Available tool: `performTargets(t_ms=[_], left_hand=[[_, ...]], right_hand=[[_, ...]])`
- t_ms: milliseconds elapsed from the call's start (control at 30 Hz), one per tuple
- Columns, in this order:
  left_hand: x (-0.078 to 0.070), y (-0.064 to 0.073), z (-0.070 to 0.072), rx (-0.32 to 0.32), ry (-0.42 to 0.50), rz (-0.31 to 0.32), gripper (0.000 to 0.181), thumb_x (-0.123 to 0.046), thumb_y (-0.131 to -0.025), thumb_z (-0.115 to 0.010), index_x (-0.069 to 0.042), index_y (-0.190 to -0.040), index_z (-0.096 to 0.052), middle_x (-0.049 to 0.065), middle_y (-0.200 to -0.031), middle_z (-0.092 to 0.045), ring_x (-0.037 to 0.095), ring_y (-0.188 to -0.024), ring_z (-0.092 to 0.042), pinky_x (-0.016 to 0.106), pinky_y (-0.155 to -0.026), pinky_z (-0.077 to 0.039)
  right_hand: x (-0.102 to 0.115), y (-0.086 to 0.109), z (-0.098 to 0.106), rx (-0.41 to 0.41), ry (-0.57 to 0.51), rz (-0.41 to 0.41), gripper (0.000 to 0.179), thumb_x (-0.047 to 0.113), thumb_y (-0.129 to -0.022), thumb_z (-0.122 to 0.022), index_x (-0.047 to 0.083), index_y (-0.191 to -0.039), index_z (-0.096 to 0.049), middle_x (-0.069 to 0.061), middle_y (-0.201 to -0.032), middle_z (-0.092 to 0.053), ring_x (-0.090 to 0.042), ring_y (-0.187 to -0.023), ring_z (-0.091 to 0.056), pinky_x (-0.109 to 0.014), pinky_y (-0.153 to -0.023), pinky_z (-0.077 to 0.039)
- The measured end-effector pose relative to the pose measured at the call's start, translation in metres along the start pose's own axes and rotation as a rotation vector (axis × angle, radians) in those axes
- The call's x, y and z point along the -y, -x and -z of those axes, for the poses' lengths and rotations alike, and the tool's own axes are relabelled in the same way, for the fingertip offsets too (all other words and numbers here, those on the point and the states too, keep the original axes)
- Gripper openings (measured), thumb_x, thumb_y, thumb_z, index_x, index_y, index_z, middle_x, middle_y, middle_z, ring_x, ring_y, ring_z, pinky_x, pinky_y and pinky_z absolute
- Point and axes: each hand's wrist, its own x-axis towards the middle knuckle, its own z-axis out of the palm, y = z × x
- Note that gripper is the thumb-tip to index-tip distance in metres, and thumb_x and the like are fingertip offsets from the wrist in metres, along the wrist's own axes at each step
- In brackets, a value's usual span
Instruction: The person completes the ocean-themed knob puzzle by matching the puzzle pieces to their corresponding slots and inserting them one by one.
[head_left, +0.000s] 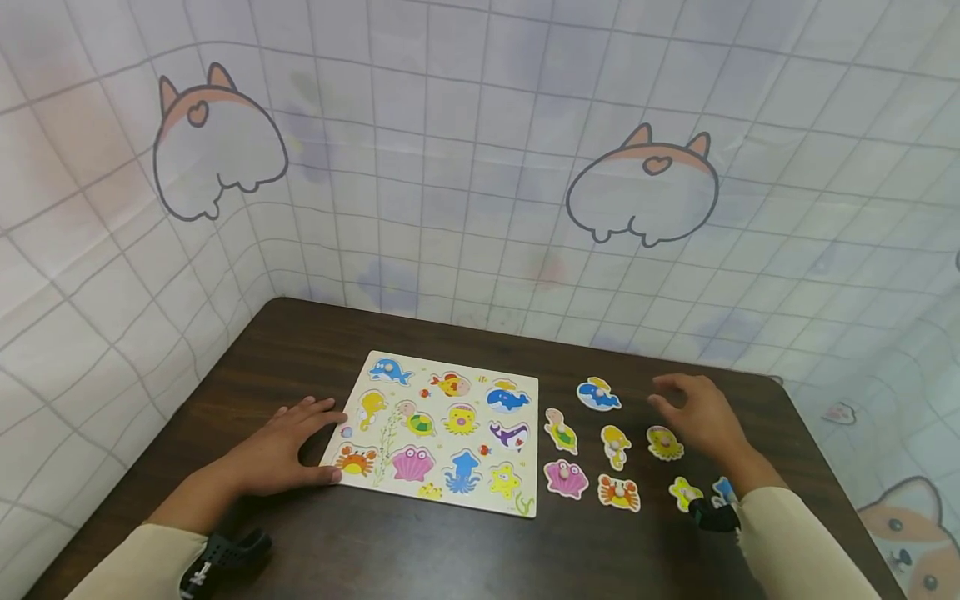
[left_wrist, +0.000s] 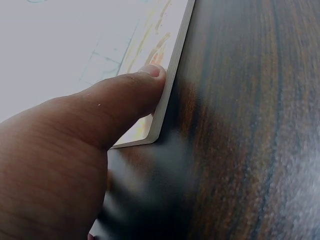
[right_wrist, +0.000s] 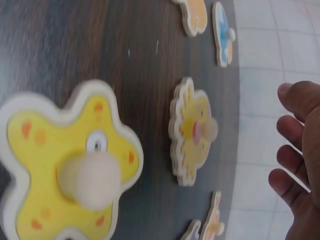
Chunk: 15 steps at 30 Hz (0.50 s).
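Note:
A wooden knob puzzle board (head_left: 480, 500) printed with sea animals lies on the dark table. My left hand (head_left: 281, 450) rests at its left edge, fingers spread, thumb (left_wrist: 135, 90) on the board's near corner. My right hand (head_left: 701, 417) hovers behind and right of the octopus piece (head_left: 664, 443), fingers loosely bent, holding nothing. Around it lie the whale piece (head_left: 598, 395), seahorse piece (head_left: 616, 447) and starfish piece (right_wrist: 115, 155). A blue piece (head_left: 724, 490) is partly hidden by the right wrist. Turtle (head_left: 561, 432), shell (head_left: 566, 479) and crab (head_left: 619, 492) pieces lie beside the board.
A dolphin piece (head_left: 390, 372) with a knob sits at the board's far left. White grid-patterned cloth (head_left: 450, 167) with cartoon animals hangs behind and beside the table (head_left: 360, 550). Black bands (head_left: 225, 554) are strapped at both wrists.

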Motion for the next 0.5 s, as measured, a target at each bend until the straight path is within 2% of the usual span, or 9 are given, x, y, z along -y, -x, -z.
performTargets(t_ms=[133, 333, 500], left_hand=[[0.001, 0.001, 0.0, -0.004, 0.005, -0.003, 0.089, -0.07, -0.079, -0.075, -0.02, -0.149, -0.053, 0.018, -0.159, -0.039, 0.049, -0.149, -0.024, 0.071, -0.116, -0.014], [0.002, 0.0, -0.001, -0.001, 0.001, 0.0, 0.089, -0.071, -0.079, -0.075, -0.021, -0.149, -0.053, 0.018, -0.16, -0.038, 0.049, -0.149, -0.024, 0.07, -0.116, -0.013], [0.001, 0.0, 0.0, 0.002, -0.004, 0.003, 0.09, -0.071, -0.079, -0.075, -0.021, -0.149, -0.052, 0.018, -0.16, -0.039, 0.049, -0.149, -0.024, 0.071, -0.116, -0.014]], right_hand=[[-0.006, 0.0, 0.003, -0.001, 0.013, -0.01, 0.04, 0.028, -0.1, -0.069, 0.0, -0.129, -0.066, -0.023, -0.125, -0.065, -0.046, -0.12, -0.053, -0.068, -0.096, -0.044], [-0.018, 0.003, 0.007, 0.002, 0.006, -0.038, 0.04, 0.027, -0.1, -0.068, 0.0, -0.129, -0.065, -0.024, -0.125, -0.064, -0.045, -0.109, -0.059, -0.065, -0.088, -0.048], [-0.03, 0.006, 0.009, 0.0, 0.015, -0.05, 0.041, 0.03, -0.101, -0.067, 0.0, -0.129, -0.064, -0.025, -0.125, -0.064, -0.047, -0.114, -0.056, -0.066, -0.09, -0.046]])
